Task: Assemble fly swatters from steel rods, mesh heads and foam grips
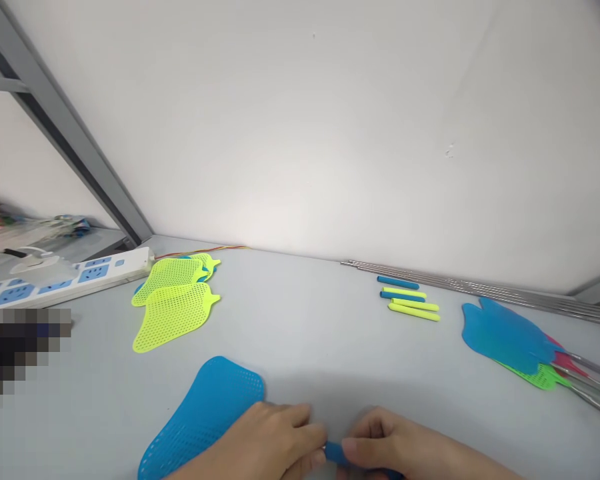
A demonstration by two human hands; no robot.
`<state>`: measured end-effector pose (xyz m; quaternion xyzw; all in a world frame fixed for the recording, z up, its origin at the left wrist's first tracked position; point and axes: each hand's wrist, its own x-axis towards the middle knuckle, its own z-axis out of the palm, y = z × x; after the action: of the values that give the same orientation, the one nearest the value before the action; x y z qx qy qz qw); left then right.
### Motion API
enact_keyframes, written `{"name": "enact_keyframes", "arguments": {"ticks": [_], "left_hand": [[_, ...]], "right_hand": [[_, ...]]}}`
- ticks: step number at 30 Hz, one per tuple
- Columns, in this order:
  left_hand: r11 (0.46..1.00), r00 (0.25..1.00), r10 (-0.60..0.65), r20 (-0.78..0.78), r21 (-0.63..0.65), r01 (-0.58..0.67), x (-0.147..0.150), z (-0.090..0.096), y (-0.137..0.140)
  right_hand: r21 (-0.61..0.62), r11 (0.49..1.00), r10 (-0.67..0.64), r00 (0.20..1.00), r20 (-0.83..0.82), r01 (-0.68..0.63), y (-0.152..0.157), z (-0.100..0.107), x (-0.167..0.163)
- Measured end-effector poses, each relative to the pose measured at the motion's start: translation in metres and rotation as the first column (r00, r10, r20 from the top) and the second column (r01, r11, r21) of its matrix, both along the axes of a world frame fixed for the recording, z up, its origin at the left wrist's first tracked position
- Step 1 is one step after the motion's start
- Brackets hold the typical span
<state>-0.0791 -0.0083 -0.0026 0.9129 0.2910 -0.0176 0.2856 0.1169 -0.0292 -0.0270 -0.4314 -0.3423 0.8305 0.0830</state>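
Note:
At the bottom centre, a blue handle sleeve [336, 454] sits between my two hands. My right hand [387, 440] is closed on it, thumb on top. My left hand [280, 437] is closed at the sleeve's left end, where a small glint of a metal rod [325, 448] shows; the rest of that rod is hidden by the fingers. Under my left hand and forearm lies a blue perforated fly swatter head [215, 400], partly covered. Whether it is joined to the rod cannot be seen.
Yellow swatter heads [173, 317], with blue showing beneath, lie at left beside a power strip [105, 272]. Blue and yellow handle sleeves [414, 310] lie right of centre. Metal rods [430, 279] run along the wall. Swatters with rods [510, 333] are piled at right.

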Motion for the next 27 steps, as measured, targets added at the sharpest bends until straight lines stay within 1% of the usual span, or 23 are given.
{"name": "enact_keyframes", "arguments": {"ticks": [3,8,11,15,18,22,27], "left_hand": [[1.0,1.0,-0.007,0.012,-0.006,0.007,-0.001,0.001,0.001],[0.999,0.999,0.041,0.013,0.008,-0.041,-0.001,-0.003,-0.001],[0.997,0.997,0.078,0.003,0.012,-0.078,-0.001,-0.006,-0.002],[0.995,0.994,0.101,0.032,0.0,-0.101,0.0,-0.008,-0.001],[0.994,0.992,0.112,0.054,-0.014,-0.111,0.0,-0.009,-0.002],[0.992,0.988,0.125,0.089,0.005,-0.126,-0.002,-0.01,-0.002],[0.991,0.987,0.126,0.101,0.032,-0.13,-0.003,-0.011,0.001]], "right_hand": [[-0.041,0.999,-0.032,0.999,0.0,0.032,-0.002,0.001,-0.001],[-0.019,0.998,-0.055,0.998,-0.005,0.055,-0.004,0.002,-0.001],[-0.008,0.999,-0.045,0.999,-0.014,0.045,-0.004,0.003,0.0],[0.011,0.999,-0.034,0.999,-0.029,0.034,-0.004,0.005,0.0],[0.004,0.999,-0.043,0.996,-0.072,0.043,-0.005,0.005,0.0],[-0.028,0.998,-0.063,0.988,-0.143,0.06,-0.006,0.003,0.001],[-0.034,0.997,-0.079,0.984,-0.16,0.075,-0.006,-0.002,0.003]]}}
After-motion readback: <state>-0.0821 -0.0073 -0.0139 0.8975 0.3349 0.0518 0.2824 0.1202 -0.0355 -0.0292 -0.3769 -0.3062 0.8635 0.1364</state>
